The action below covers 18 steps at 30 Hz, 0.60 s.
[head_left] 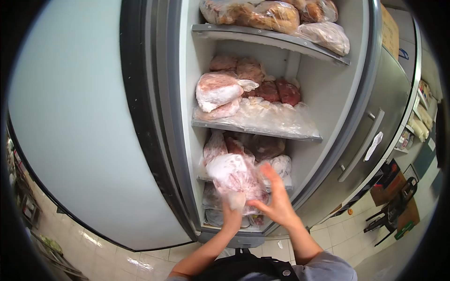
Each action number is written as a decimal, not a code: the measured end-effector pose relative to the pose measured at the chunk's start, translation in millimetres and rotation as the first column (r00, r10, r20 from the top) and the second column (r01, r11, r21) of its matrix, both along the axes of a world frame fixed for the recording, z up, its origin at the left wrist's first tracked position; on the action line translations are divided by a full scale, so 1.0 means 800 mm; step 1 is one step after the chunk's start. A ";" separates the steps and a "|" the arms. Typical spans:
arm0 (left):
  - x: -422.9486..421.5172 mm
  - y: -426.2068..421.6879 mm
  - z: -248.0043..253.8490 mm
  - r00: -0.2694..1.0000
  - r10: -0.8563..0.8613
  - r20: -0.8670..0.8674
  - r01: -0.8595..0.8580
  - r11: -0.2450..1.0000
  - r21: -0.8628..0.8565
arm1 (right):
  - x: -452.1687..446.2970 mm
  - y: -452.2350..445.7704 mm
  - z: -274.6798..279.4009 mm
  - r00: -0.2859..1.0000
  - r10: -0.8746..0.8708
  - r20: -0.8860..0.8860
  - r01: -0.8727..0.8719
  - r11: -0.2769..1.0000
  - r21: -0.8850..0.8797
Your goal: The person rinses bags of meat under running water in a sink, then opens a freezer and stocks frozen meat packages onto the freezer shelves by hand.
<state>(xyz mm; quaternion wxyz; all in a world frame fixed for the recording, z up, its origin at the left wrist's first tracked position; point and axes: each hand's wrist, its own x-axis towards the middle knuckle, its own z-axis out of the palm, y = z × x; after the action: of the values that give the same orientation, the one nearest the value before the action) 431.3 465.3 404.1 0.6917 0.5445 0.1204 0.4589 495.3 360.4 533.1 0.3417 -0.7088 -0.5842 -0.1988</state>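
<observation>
your black garment sits nearest, left hand gripping the near end of the bagged meat, right hand spread wide beside it.

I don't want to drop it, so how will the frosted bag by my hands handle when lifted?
The frosted bag is probably stiff, judging by its white, icy-looking patches. Its plastic wrap may be slippery. It looks bulky, so it's likely fairly heavy.

The right sleeve is grey; the black garment beside it bears a small, round, silvery stud.
</observation>
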 end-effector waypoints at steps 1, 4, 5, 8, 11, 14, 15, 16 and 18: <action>-0.003 0.000 -0.002 0.991 0.075 -0.111 -0.045 0.966 0.254 | 0.005 -0.017 -0.007 0.931 0.107 -0.350 -0.088 0.994 0.070; -0.006 -0.011 0.092 0.958 -0.288 0.012 0.279 0.937 0.209 | 0.005 -0.035 -0.012 0.559 0.357 -0.748 -0.127 0.929 0.347; 0.007 -0.007 0.118 0.964 -0.254 -0.074 0.263 0.890 0.373 | 0.003 -0.039 -0.012 0.365 0.511 -0.778 -0.066 0.848 0.526; 0.025 0.006 0.198 0.939 -0.257 -0.229 0.344 0.698 0.628 | -0.001 -0.038 0.027 0.383 0.584 -0.716 0.059 0.758 0.650; 0.041 0.007 0.226 0.996 -0.086 -0.012 0.064 0.639 0.767 | 0.018 -0.025 0.074 0.293 0.696 -0.655 0.266 0.599 0.756; 0.008 0.017 0.219 0.993 -0.098 0.061 0.015 0.632 0.775 | 0.083 -0.002 0.121 0.225 0.710 -0.667 0.168 0.646 0.744; -0.003 0.023 0.207 0.993 -0.096 0.067 0.009 0.632 0.775 | 0.110 0.016 0.137 0.256 0.690 -0.677 0.181 0.653 0.735; -0.015 0.029 0.189 0.995 -0.089 0.041 0.025 0.638 0.769 | 0.147 0.035 0.146 0.307 0.673 -0.673 0.162 0.660 0.734; -0.037 0.041 0.154 0.999 -0.043 -0.014 0.039 0.674 0.738 | 0.217 0.086 0.168 0.405 0.622 -0.670 0.197 0.657 0.728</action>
<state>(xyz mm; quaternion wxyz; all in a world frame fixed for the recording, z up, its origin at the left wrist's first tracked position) 401.6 498.0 527.2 0.4237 0.7787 -0.0888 0.4542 668.8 429.1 667.2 0.8654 -0.4143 -0.2779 0.0473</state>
